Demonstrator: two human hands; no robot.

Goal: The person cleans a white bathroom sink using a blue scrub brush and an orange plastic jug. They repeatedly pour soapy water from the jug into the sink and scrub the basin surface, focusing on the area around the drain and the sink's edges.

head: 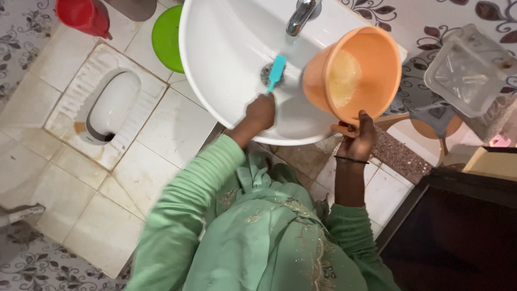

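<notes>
One turquoise brush (277, 71) being held in left hand (260, 111), grip closed round handle, over white sink (226, 59) drain. One orange bucket (353, 70) being held tilted at sink edge by right hand (358, 139), grip closed on rim. One tap (300, 15) above.

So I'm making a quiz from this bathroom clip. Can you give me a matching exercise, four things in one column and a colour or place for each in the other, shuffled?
Things:
1. brush
2. tub
3. stool
4. jug

Colour or place:
A. red, on the floor at top left
B. orange, tilted over the sink, held in the right hand
C. turquoise, held in the left hand over the drain
D. green, on the floor beside the sink

Pairs: 1-C, 2-B, 3-D, 4-A
</notes>
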